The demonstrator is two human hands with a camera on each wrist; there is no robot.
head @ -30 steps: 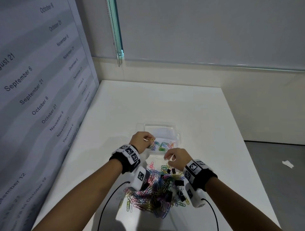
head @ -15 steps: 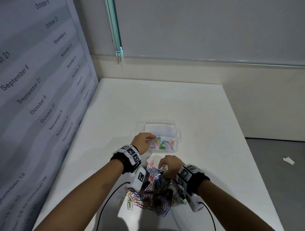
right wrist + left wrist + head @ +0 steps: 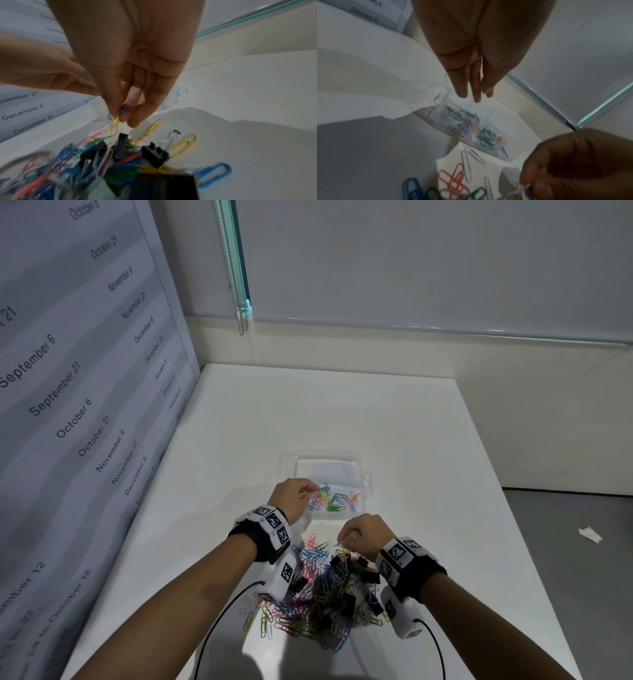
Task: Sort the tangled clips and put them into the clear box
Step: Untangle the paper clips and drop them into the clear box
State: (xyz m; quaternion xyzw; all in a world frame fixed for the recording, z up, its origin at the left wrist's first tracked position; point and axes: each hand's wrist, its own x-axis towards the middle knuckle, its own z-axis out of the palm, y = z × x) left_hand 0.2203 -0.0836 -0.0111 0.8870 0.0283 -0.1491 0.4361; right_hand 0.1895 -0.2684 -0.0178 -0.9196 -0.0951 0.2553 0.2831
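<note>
Yellow paper clip pinched in right hand, lifted off tangled pile on white worktop. Left hand, fingers straight and empty, over near edge of clear box beyond pile, coloured clips inside.

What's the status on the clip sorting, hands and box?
Left hand open, fingers straight over the clear box. Right hand pinching a yellow paper clip off the pile. Black binder clips tangled in the pile.

Near part of clip pile blurred in right wrist view; wrist cameras hide pile edges.
</note>
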